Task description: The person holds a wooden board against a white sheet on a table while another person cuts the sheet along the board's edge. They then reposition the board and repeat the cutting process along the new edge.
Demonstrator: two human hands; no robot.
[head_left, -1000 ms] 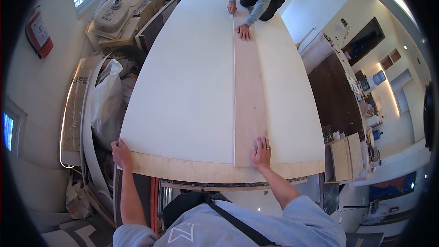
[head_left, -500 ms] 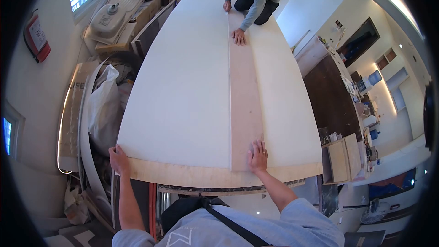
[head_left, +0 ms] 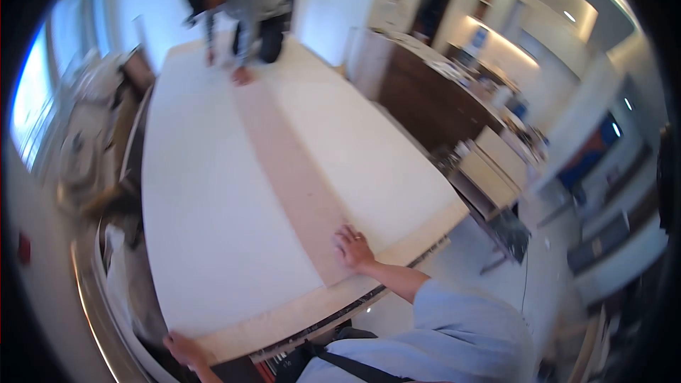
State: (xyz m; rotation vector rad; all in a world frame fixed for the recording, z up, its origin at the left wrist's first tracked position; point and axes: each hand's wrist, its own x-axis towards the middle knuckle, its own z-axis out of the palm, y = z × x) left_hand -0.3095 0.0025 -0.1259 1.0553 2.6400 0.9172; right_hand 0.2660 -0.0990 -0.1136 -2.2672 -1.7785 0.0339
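Note:
A long pinkish board [head_left: 284, 170] lies lengthwise on a large white panel [head_left: 206, 206] with a bare wood strip along its near edge. My right hand [head_left: 353, 247] rests on the near end of the board, fingers spread flat. At the panel's near left corner, my left hand [head_left: 186, 349] grips the edge. Another person [head_left: 248, 18] in a dark cap kneels on the far end of the panel, one hand on the board's far end and the other beside it.
Bags and boxes [head_left: 92, 128] crowd the left side along the wall. To the right stand a dark brown counter [head_left: 418, 92] with items on top and a light wooden box [head_left: 489, 170]. Dark struts lie under the panel's near edge.
My view has swung to the right and blurred, so the panel appears tilted and shifted left. Both my hands stay at the same places on the board and panel.

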